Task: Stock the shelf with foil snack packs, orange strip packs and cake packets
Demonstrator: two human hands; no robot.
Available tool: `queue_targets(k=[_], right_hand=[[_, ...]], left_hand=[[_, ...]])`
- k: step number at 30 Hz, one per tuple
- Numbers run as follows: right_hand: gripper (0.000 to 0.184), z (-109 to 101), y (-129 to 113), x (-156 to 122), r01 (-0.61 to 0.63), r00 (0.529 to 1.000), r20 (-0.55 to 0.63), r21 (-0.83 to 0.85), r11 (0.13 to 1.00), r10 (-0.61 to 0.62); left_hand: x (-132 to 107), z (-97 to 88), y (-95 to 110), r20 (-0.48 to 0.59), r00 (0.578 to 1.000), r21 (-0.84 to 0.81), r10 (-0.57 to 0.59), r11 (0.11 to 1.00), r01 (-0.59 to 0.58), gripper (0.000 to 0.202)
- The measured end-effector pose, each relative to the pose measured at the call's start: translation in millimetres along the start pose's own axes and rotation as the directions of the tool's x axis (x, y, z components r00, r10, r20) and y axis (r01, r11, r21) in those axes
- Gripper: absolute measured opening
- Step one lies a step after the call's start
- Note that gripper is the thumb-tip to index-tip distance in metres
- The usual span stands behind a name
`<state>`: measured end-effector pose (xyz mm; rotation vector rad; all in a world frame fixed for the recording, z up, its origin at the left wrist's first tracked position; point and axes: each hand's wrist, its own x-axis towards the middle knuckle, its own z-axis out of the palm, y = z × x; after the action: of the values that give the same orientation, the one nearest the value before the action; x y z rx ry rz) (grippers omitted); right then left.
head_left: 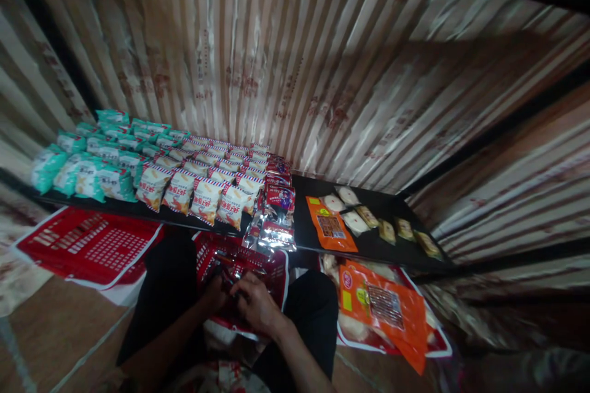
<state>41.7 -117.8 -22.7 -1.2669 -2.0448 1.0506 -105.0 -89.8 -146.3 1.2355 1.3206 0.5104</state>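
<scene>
I crouch in front of a low black shelf (304, 230). My left hand (214, 291) and my right hand (253, 302) are close together inside a red plastic basket (271, 273) between my knees. Both hands have their fingers curled on dark red snack packets (230, 273) in the basket; it is too dim to make out the grip exactly. On the shelf just above stand dark red and silver packets (276, 212), with rows of white-and-orange packets (207, 187) to their left and teal packets (99, 159) further left.
An orange bag (329, 224) and several small pale packs (364, 215) lie on the shelf's right part. A large orange bag (387, 310) sits in a basket at lower right. A red basket (87, 245) lies at the left. A striped wall backs the shelf.
</scene>
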Motion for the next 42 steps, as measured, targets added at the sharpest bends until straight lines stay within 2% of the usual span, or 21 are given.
queue_targets(k=[4, 8, 11, 16, 18, 21, 25, 27, 30, 34, 39, 42], right_hand=[[0.033, -16.2, -17.6, 3.1, 0.006, 0.997, -0.072, -0.005, 1.0, -0.006], [0.028, -32.0, -27.5, 7.3, -0.03, 0.978, -0.204, 0.041, 0.999, 0.038], [0.024, -40.3, -25.8, 11.2, -0.039, 0.954, -0.292, 0.089, 0.995, 0.063], [0.017, -50.2, -15.8, 15.7, -0.08, 0.884, -0.437, 0.208, 0.975, 0.165], [0.02, -54.3, -15.1, 16.4, -0.095, 0.854, -0.47, 0.281, 0.955, 0.223], [0.035, -61.0, -18.4, 16.9, -0.069, 0.819, -0.49, 0.433, 0.899, 0.299], [0.067, -70.9, -21.2, 15.7, 0.016, 0.782, -0.482, 0.65, 0.76, 0.396], [0.072, -75.5, -19.4, 13.2, 0.027, 0.772, -0.467, 0.703, 0.71, 0.432], [0.061, -79.8, -15.4, 6.7, 0.02, 0.771, -0.451, 0.723, 0.691, 0.449], [0.043, -80.9, -13.0, -4.0, -0.02, 0.768, -0.461, 0.676, 0.736, 0.444], [0.047, -82.3, -12.8, -12.0, -0.032, 0.753, -0.464, 0.682, 0.73, 0.467], [0.057, -82.8, -9.2, -13.5, -0.048, 0.711, -0.501, 0.664, 0.746, 0.493]], left_hand=[[-6.8, -4.7, 1.3, 0.126, 0.992, -0.126, 0.009, 0.992, 0.007, 0.025], [-9.0, -5.2, 4.7, 0.313, 0.938, -0.385, 0.148, 0.923, -0.017, 0.047], [-12.2, -3.8, 12.9, 0.339, 0.919, -0.479, 0.2, 0.877, -0.015, 0.057], [-26.8, -2.3, 36.7, 0.325, 0.938, -0.435, 0.124, 0.9, 0.032, 0.063], [-33.5, -0.3, 49.2, 0.311, 0.938, -0.44, 0.151, 0.898, 0.001, 0.062], [-39.6, 4.8, 68.4, 0.296, 0.93, -0.476, 0.217, 0.878, -0.053, 0.059], [-41.6, 8.6, 93.2, 0.226, 0.931, -0.489, 0.287, 0.86, -0.146, 0.054], [-43.3, 7.5, 106.7, 0.218, 0.93, -0.484, 0.296, 0.86, -0.16, 0.05], [-47.6, 4.5, 128.0, 0.202, 0.933, -0.499, 0.296, 0.851, -0.162, 0.048], [-50.1, 3.7, 149.7, 0.139, 0.951, -0.545, 0.278, 0.823, -0.161, 0.04], [-41.4, 9.4, 162.1, 0.06, 0.973, -0.487, 0.223, 0.858, -0.167, 0.04], [-33.6, 13.9, 167.6, 0.004, 0.976, -0.409, 0.216, 0.891, -0.196, 0.04]])
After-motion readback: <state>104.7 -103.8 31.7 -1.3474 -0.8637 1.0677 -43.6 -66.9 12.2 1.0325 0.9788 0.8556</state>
